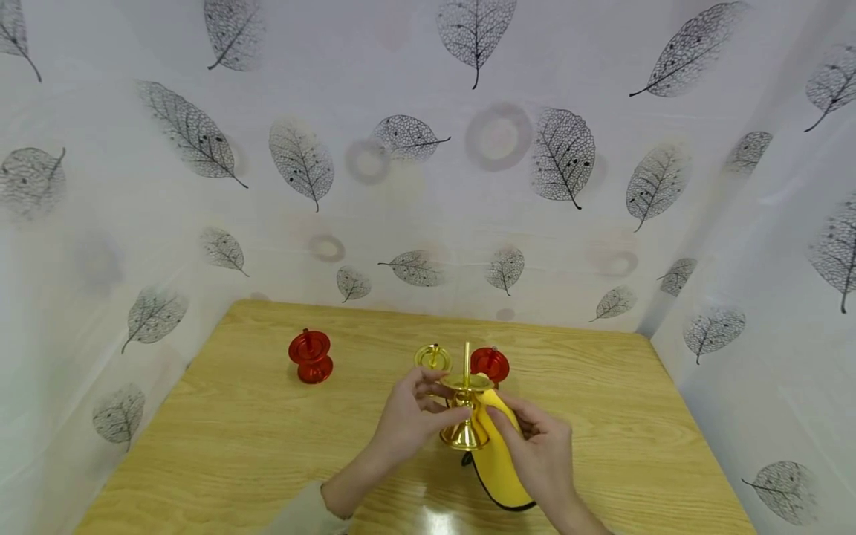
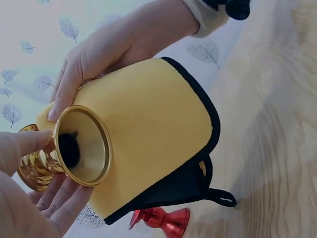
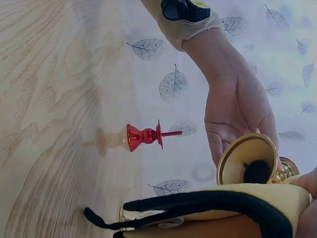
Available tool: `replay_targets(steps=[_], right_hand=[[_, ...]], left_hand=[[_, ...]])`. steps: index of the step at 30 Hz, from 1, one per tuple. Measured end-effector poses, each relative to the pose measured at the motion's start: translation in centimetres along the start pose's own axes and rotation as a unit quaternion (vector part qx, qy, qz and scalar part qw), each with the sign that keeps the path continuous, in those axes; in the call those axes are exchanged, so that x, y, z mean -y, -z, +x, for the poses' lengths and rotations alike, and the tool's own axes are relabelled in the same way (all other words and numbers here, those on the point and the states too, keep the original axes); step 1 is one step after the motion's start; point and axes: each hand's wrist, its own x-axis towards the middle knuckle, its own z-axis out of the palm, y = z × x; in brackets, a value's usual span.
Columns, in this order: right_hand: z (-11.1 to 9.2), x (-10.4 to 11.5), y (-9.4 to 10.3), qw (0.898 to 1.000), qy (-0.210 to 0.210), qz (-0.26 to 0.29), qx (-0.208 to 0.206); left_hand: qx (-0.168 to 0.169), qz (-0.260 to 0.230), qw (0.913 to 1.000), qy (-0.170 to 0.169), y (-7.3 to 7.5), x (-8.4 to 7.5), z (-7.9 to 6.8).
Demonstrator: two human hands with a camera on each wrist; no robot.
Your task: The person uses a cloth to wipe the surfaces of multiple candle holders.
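A gold candle holder (image 1: 464,433) with an upright spike is held above the table. My left hand (image 1: 403,425) grips its stem, thumb on the near side and fingers on the far side. The left wrist view shows the hollow underside of its base (image 2: 94,148). To its right, my right hand (image 1: 545,449) pinches a yellow cloth mitt (image 1: 498,472) with black edging and a small loop. The mitt lies against the candle holder's side. In the right wrist view the mitt's black edging (image 3: 198,201) hides part of the right hand.
Behind the hands stand a second gold candle holder (image 1: 433,358) and a red candle holder (image 1: 491,364), both partly hidden. Another red candle holder (image 1: 312,364) stands at the back left of the wooden table (image 1: 267,446). A leaf-patterned curtain (image 1: 414,200) surrounds the table's back and sides.
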Motion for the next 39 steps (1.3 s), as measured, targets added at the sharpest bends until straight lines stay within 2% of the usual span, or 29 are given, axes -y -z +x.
replay_targets(steps=[2, 6, 9, 12, 16, 20, 23, 28, 34, 39], right_hand=[[0.0, -0.1, 0.0, 1.000, -0.020, -0.002, -0.002], [0.2, -0.1, 0.3, 0.998, -0.057, 0.005, -0.006], [0.5, -0.1, 0.6, 0.997, -0.077, 0.027, -0.003], [0.8, 0.0, 1.0, 0.993, -0.101, 0.060, 0.008], [0.7, 0.1, 1.2, 0.987, -0.132, 0.091, 0.024], [0.6, 0.1, 1.4, 0.984, -0.136, 0.106, 0.037], [0.6, -0.1, 1.4, 0.985, -0.124, 0.115, 0.042], [0.6, -0.2, 1.2, 0.988, -0.091, 0.122, 0.038], [0.3, 0.2, 0.4, 0.998, -0.026, 0.061, 0.006], [0.1, 0.5, -0.1, 0.997, 0.075, -0.011, -0.004]], left_hand=[[-0.004, -0.005, 1.0000, -0.003, -0.1, 0.1, 0.0], [0.005, -0.056, 0.9984, -0.002, -0.1, 0.2, -0.1], [0.017, -0.097, 0.9950, 0.010, 0.1, 0.2, 0.0], [0.031, -0.118, 0.9923, 0.021, 0.3, 0.2, 0.1], [0.067, -0.135, 0.9882, 0.028, 0.6, 0.3, 0.3], [0.107, -0.134, 0.9848, 0.026, 0.7, 0.4, 0.3], [0.120, -0.136, 0.9831, 0.024, 0.7, 0.3, 0.2], [0.111, -0.140, 0.9837, 0.025, 0.5, 0.1, 0.0], [0.055, -0.098, 0.9932, 0.031, 0.2, 0.0, -0.1], [0.013, -0.041, 0.9991, 0.002, -0.1, -0.2, -0.2]])
